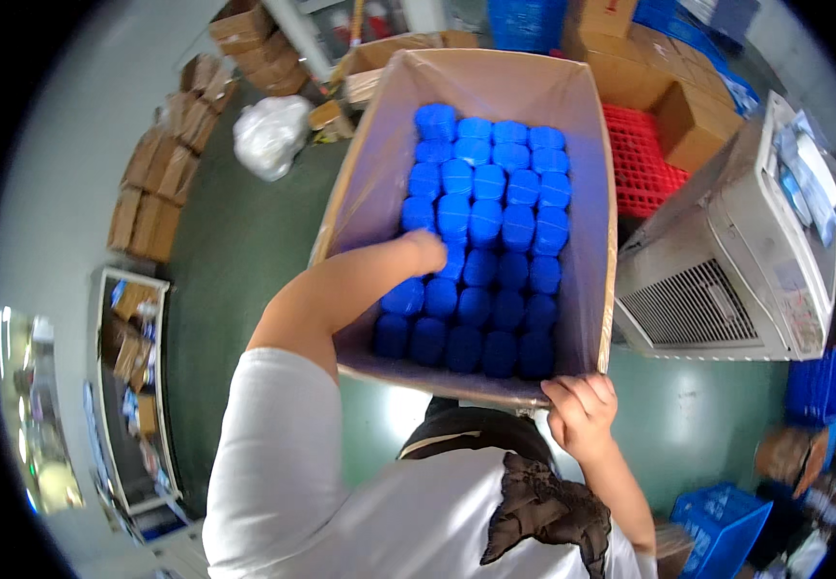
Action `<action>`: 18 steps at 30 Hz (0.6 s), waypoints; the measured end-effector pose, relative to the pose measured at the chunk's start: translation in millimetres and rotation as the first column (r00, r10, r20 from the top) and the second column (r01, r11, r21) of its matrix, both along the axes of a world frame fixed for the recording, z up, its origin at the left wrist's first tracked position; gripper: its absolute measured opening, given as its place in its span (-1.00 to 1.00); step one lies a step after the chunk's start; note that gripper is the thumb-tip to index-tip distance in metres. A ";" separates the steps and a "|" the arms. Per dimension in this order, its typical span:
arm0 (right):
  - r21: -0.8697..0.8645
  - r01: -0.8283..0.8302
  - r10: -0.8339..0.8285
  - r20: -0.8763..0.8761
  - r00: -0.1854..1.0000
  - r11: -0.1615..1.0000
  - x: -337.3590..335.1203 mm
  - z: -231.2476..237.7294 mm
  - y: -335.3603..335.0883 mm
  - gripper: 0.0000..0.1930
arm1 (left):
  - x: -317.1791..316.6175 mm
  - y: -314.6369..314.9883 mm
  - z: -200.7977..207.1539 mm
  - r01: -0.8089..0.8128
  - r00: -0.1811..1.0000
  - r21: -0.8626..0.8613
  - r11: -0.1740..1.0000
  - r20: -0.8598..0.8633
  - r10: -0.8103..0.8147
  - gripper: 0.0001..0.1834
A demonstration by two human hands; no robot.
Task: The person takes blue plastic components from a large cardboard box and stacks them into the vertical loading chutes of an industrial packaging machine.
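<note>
A tall open cardboard box (495, 77) with a clear plastic liner stands in front of me. Inside lie rows of blue rounded bundles (486, 222), packed side by side; their exact kind is not clear. My left hand (425, 253) reaches over the box's left wall and down onto the bundles in the left columns. Its fingers are blurred and partly hidden, so whether they grip a bundle does not show. At the near right corner, my right hand (582, 410) is closed over the box's rim, fingers curled onto the inner side.
A white machine with a vent grille (698, 301) stands to the right. Beyond it are a red plastic crate (638, 159) and cartons (698, 125). To the left sit a white plastic bag (271, 137), stacked cartons (162, 183) and a shelf (133, 386). A blue crate (722, 531) is at lower right.
</note>
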State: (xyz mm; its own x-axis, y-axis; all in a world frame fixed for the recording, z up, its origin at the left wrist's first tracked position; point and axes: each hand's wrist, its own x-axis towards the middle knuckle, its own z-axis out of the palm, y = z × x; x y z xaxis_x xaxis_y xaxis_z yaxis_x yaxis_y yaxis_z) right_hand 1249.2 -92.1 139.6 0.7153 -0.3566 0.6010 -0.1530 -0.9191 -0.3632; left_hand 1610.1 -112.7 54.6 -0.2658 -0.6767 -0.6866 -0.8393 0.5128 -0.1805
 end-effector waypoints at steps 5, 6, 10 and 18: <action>0.116 0.221 -0.212 -0.084 0.974 0.968 16.0 14.7 17.6 -0.66 | 34.6 -8.4 -84.7 0.339 0.940 0.227 0.913 -0.036 -0.340 -0.80; 0.134 0.263 -0.256 -0.066 0.964 0.956 18.8 16.2 21.6 -0.65 | 38.6 -12.9 -75.3 0.403 0.915 0.199 0.893 -0.084 -0.394 -0.79; 0.170 0.416 -0.427 0.034 0.904 0.894 19.5 10.8 43.9 -0.67 | 49.5 -40.1 -55.0 0.640 0.748 0.235 0.732 0.030 -0.663 -0.76; 0.249 0.717 -0.758 0.173 0.629 0.651 -12.9 5.1 86.1 -0.81 | -47.8 -134.8 -3.2 0.641 0.768 0.022 0.767 -0.011 -0.641 -0.46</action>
State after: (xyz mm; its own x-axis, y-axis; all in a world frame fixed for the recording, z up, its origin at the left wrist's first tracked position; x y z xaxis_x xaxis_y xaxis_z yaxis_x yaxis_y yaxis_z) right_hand 1236.3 -6.1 144.7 0.0126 -0.7940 0.6077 -0.6453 -0.4707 -0.6017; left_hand 1562.3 -247.5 51.5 -0.6335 -0.3323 -0.6987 -0.3144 0.9357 -0.1600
